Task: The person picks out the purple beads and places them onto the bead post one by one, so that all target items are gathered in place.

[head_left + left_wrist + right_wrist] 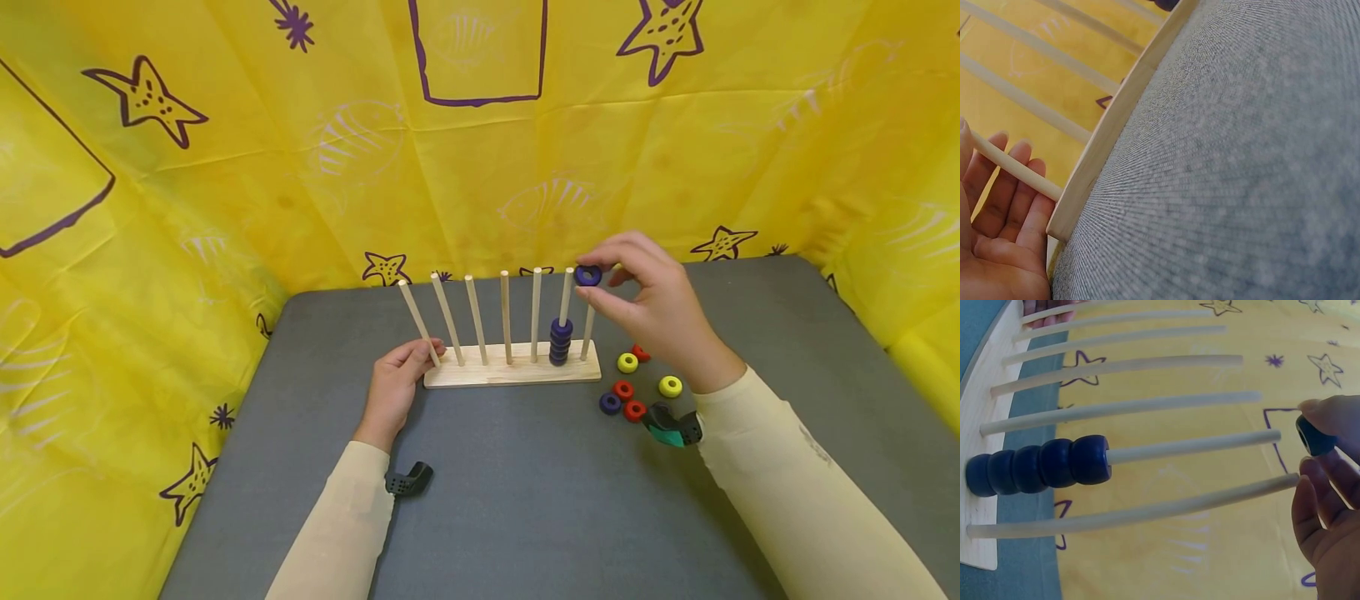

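Observation:
My right hand (pixel 652 304) pinches a dark blue bead (pixel 1319 439) between thumb and fingertips. The bead is level with the tip of the second peg from the right (pixel 1204 447), a short gap away in the right wrist view. Lower on that peg sits a stack of several blue beads (pixel 559 343), resting on the base. The wooden peg rack (pixel 517 377) has several upright pegs, the others bare. At its left end my left hand (pixel 392 383) holds the rack by the end peg (pixel 1019 169), thumb in front and fingers behind it.
Loose beads lie on the grey table (pixel 480 500) right of the rack: a blue bead (pixel 603 406), red ones such as a red bead (pixel 630 414), and yellow ones such as a yellow bead (pixel 663 389). A yellow patterned cloth (pixel 465 167) hangs behind the table.

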`<state>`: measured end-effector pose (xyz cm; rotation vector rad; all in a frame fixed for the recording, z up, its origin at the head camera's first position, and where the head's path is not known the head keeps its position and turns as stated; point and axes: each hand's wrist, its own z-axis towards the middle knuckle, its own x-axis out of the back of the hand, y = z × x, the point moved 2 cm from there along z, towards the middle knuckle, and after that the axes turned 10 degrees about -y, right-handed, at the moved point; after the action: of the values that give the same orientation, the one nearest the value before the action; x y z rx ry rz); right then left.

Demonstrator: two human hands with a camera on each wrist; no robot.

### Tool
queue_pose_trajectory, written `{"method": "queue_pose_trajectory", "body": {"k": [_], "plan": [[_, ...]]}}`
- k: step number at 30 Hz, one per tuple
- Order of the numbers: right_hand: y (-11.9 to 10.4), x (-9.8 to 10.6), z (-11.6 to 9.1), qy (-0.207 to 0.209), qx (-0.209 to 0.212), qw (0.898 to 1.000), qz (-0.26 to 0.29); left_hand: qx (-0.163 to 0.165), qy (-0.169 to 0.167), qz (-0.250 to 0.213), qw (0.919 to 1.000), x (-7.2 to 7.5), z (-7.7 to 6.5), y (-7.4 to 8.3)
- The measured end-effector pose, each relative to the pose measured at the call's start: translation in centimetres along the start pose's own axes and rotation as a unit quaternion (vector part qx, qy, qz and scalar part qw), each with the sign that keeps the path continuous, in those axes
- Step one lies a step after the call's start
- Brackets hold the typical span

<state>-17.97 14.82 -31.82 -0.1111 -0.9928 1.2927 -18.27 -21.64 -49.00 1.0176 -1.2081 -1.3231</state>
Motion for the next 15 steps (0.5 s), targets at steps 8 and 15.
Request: {"method": "queue_pose_trajectory", "body": {"k": [8, 15], "plan": [[0.59, -0.49, 0.57, -0.002, -0.008, 1.0, -0.003, -0.002, -0.001, -0.005, 1.0, -0.06, -0.01, 0.08], [0.81, -0.93, 1.05, -0.001, -0.018, 1.0, 0.001, -0.005, 0.0, -0.006, 1.0, -0.05, 0.05, 0.0]]}}
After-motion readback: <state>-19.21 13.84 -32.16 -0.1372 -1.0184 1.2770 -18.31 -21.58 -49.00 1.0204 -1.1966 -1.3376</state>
